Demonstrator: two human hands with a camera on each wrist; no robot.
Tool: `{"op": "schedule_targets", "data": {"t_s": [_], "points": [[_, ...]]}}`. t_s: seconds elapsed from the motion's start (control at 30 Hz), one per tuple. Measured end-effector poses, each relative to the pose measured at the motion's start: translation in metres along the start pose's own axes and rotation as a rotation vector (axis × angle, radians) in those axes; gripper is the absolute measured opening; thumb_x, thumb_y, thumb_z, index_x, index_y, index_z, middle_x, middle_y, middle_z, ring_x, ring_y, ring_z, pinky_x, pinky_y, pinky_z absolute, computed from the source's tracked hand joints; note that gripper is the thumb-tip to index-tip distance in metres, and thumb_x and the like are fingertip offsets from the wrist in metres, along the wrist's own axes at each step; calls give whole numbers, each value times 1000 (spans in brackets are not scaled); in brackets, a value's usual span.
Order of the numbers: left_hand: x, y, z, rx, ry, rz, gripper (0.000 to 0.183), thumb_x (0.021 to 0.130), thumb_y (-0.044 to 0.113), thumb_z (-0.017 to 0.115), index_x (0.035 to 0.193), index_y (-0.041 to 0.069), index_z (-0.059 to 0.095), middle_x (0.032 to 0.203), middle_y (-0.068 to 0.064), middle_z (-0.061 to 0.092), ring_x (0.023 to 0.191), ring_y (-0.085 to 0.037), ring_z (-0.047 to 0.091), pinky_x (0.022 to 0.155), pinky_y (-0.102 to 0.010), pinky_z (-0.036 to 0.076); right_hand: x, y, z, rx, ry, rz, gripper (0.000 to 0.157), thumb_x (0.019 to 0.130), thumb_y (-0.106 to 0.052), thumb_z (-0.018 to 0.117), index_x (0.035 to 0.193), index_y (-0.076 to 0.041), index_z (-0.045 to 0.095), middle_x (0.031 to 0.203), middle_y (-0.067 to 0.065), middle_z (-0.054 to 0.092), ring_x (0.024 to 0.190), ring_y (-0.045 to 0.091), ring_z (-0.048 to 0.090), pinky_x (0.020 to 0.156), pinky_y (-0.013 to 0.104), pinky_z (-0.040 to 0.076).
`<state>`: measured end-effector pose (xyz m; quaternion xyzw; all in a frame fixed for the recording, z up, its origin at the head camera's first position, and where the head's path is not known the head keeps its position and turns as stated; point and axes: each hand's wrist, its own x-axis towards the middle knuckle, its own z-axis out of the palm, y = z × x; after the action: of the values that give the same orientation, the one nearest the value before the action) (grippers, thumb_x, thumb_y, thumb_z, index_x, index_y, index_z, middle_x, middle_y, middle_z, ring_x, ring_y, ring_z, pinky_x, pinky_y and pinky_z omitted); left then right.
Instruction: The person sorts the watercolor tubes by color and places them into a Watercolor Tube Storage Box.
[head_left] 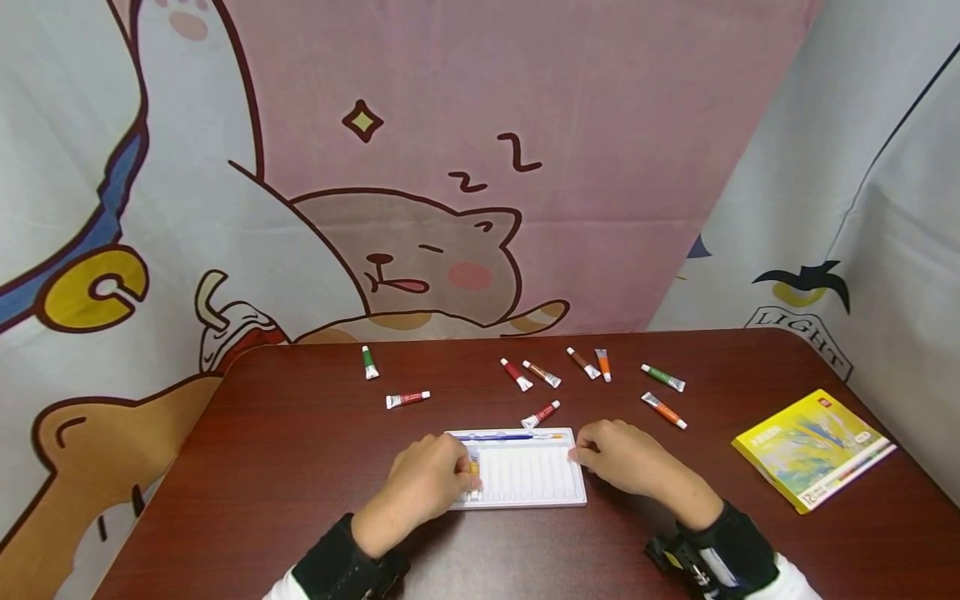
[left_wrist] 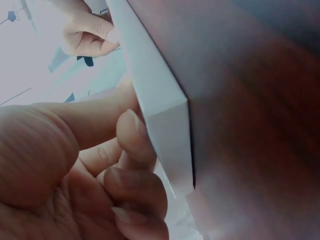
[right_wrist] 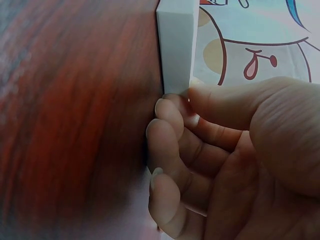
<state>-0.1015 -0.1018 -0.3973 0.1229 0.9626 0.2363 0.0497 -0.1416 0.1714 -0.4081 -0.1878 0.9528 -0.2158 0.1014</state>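
Note:
A white plastic paint tray (head_left: 525, 492) with ridged slots lies on the table, with a blue-handled paintbrush (head_left: 506, 437) along its far side. My left hand (head_left: 427, 483) is over the tray's left end, thumb and index finger pinching a yellow paint tube (head_left: 474, 469) inside it. In the left wrist view the tube is hidden behind the tray wall (left_wrist: 167, 130); the other fingers (left_wrist: 135, 180) curl outside that wall. At the opposite end, my right hand (head_left: 626, 458) grips the tray's edge. Its thumb (right_wrist: 220, 102) presses on the tray corner in the right wrist view.
Beyond the tray several loose paint tubes lie scattered, among them a red one (head_left: 541, 414), an orange one (head_left: 664, 411) and a green one (head_left: 370, 363). A yellow paint box (head_left: 813, 450) lies at the right. Behind the table hangs a printed cloth (head_left: 600, 167).

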Motion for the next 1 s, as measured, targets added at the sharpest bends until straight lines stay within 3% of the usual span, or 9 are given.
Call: {"op": "schedule_targets", "data": {"t_s": [0.47, 1.0], "points": [[0, 0, 2, 54, 7, 31, 40, 74, 31, 78, 50, 21, 47, 49, 9, 40, 47, -11, 38, 41, -28, 27, 0, -2, 0, -7, -4, 16, 24, 87, -25, 66, 65, -23, 56, 55, -7, 44, 50, 10, 39, 48, 29, 32], [0, -1, 1, 39, 7, 49, 43, 74, 30, 78, 48, 21, 45, 48, 11, 36, 47, -9, 36, 41, -27, 26, 1, -2, 0, -5, -5, 18, 24, 86, -25, 67, 65, -23, 56, 53, -7, 43, 49, 10, 40, 48, 29, 32]]}}
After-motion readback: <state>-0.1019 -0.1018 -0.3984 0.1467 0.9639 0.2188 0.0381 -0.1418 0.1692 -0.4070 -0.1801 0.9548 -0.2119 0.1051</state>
